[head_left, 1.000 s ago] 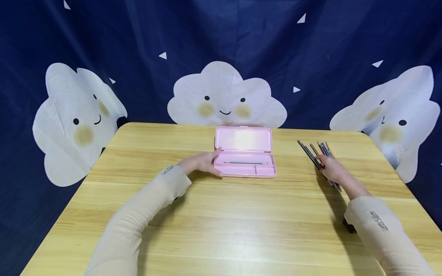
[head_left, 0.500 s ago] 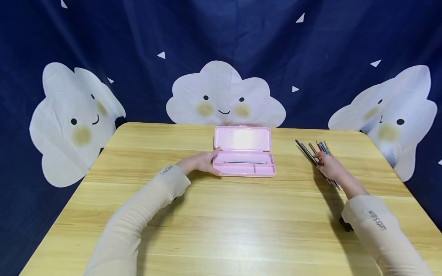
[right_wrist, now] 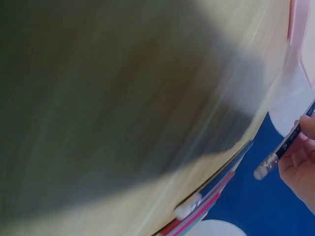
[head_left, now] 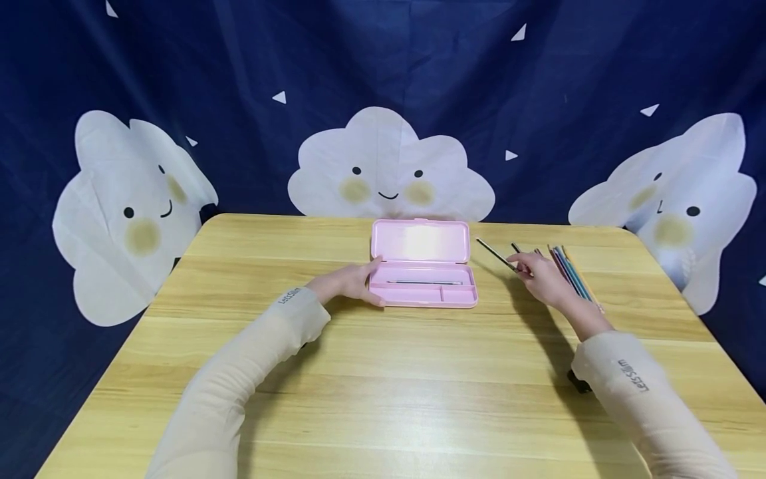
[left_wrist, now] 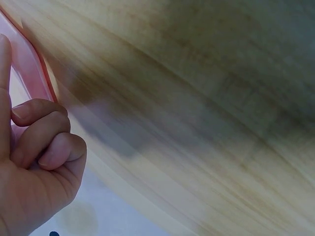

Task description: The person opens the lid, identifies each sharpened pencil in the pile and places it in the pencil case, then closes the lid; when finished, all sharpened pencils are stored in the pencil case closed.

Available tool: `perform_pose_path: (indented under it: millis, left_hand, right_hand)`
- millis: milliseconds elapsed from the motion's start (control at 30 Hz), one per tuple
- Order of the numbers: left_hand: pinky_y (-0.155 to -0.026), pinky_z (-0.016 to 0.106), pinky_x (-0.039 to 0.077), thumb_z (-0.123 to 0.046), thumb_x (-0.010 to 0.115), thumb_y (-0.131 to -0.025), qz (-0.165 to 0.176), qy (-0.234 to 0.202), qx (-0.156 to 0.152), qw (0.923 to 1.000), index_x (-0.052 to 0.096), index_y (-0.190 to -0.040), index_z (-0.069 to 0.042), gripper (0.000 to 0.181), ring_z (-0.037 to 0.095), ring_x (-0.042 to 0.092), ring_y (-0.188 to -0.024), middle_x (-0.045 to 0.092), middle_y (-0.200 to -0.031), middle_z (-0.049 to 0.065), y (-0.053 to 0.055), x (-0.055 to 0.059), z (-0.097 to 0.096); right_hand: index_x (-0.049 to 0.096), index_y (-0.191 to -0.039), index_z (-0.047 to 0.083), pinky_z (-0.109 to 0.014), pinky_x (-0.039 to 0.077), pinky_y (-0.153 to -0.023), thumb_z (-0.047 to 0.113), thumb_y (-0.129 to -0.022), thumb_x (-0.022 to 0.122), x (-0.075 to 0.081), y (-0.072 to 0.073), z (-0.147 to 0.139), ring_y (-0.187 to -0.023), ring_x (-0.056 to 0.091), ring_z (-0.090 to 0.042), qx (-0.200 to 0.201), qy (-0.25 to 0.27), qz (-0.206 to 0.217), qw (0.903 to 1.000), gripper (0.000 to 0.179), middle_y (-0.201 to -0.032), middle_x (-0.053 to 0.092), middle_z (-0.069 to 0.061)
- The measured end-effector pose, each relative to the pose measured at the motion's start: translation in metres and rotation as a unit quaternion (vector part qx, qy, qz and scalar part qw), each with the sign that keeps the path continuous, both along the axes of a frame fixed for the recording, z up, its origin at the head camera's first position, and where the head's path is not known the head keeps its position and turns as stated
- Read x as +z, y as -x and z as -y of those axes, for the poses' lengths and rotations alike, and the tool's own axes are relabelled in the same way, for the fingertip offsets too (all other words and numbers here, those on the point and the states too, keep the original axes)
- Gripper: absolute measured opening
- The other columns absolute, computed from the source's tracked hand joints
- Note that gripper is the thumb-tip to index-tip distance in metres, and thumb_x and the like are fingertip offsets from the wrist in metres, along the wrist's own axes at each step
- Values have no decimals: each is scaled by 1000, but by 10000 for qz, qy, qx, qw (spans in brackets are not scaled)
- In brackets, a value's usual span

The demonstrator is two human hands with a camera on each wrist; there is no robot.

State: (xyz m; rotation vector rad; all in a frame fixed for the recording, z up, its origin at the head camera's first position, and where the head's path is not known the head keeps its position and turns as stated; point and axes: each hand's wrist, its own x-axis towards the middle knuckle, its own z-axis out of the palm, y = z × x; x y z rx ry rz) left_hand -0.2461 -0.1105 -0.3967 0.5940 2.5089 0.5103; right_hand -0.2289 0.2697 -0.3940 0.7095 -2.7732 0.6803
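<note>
My right grip (head_left: pixel 546 279) is pinching a dark pencil (head_left: pixel 496 255) near its eraser (right_wrist: pixel 261 172), between the open pink case (head_left: pixel 425 273) and the loose pencils (head_left: pixel 573 271); I'm wanting a firm pinch against swivelling, while my left grip (head_left: pixel 352 281) is clasping the case's left end.

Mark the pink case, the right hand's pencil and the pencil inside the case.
Pink case (head_left: pixel 421 242), head view: raised lid's inner face.
Held pencil (right_wrist: pixel 288 141), right wrist view: dark barrel.
Pencil inside (head_left: pixel 425 282), head view: middle of barrel.

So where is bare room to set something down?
Bare table: between the sleeves, nearer than the pink case, and left of the left hand. Crowded: right of the case, where the right hand holds a pencil near loose pencils.
</note>
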Motion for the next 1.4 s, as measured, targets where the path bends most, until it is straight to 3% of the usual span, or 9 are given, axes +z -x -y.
perform_pose_path:
  millis: [267, 467, 700, 933, 1400]
  left_hand:
    - [-109, 38, 23, -44, 71, -75, -53, -32, -54, 10000, 2, -147, -7, 106, 32, 29, -132, 25, -143, 27, 0, -1, -1]
    - [-108, 37, 25, -43, 72, -75, -114, -38, -61, 9999, 2, -147, -6, 107, 32, 31, -131, 28, -143, 26, 1, -1, 0]
    - [-108, 37, 26, -44, 72, -75, -130, -34, -72, 9999, 3, -147, -6, 107, 31, 32, -131, 28, -143, 26, 2, -1, 0]
    - [-108, 37, 25, -45, 71, -75, -113, 11, -30, 9999, 3, -147, -7, 107, 31, 31, -131, 28, -143, 26, 0, 0, -1]
    - [-108, 36, 26, -44, 71, -75, -115, 19, -37, 9999, 2, -147, -7, 107, 31, 33, -130, 29, -142, 28, 0, 0, -1]
  right_hand:
    - [63, -102, -6, -39, 43, -68, -14, -79, 54, -4, 7, 27, -75, 51, -24, 450, 81, 463, 9979, 26, -80, 58, -14]
    - [66, -105, -3, -36, 43, -67, -15, -80, 53, -6, 13, 51, -74, 50, -22, 868, 131, 463, 9951, 31, -78, 58, -9]
    - [67, -100, -4, -41, 47, -76, -14, -80, 54, -7, 16, 77, -85, 56, -28, 1235, 89, 628, 9903, 26, -92, 62, -16]
    - [68, -95, -3, -35, 47, -69, -15, -79, 54, -10, 21, 99, -74, 54, -21, 1567, -81, 388, 9868, 25, -79, 60, -9]
    - [68, -100, 1, -38, 47, -83, -11, -82, 52, -10, 21, 127, -85, 57, -24, 1716, -664, 656, 9807, 27, -87, 61, -10]
